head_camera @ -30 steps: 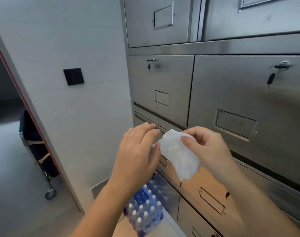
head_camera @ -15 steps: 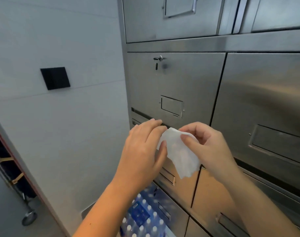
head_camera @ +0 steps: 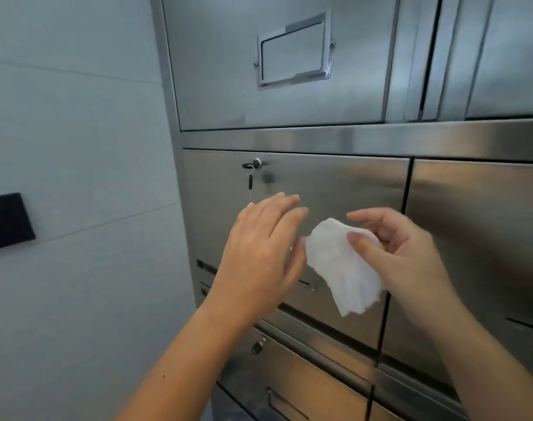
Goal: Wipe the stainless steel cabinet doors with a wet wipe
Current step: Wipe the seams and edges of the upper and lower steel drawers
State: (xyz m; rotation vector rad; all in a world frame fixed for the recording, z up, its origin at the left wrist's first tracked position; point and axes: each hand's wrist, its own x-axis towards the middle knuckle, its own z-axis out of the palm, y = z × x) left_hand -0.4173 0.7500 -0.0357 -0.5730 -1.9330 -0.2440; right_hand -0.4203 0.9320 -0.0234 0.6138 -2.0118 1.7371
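A white wet wipe [head_camera: 341, 268] hangs crumpled in front of the stainless steel cabinet. My right hand [head_camera: 405, 253] pinches its upper edge between thumb and fingers. My left hand [head_camera: 265, 253] is just left of the wipe, fingers straight and spread, its thumb touching the wipe's left edge. Behind both hands is a steel cabinet door [head_camera: 335, 189] with a key in its lock [head_camera: 253, 167]. Another door [head_camera: 477, 226] lies to its right, and an upper door [head_camera: 222, 71] carries a metal label holder [head_camera: 294, 51].
A grey tiled wall [head_camera: 77, 177] runs along the left with a black square plate [head_camera: 7, 221] on it. More steel doors [head_camera: 314, 378] lie below my hands, one with a lock [head_camera: 259, 346].
The view has tilted up and closer to the cabinet; the water bottles and trolley have left the frame. My left hand has spread its fingers and let go of the wipe's corner.
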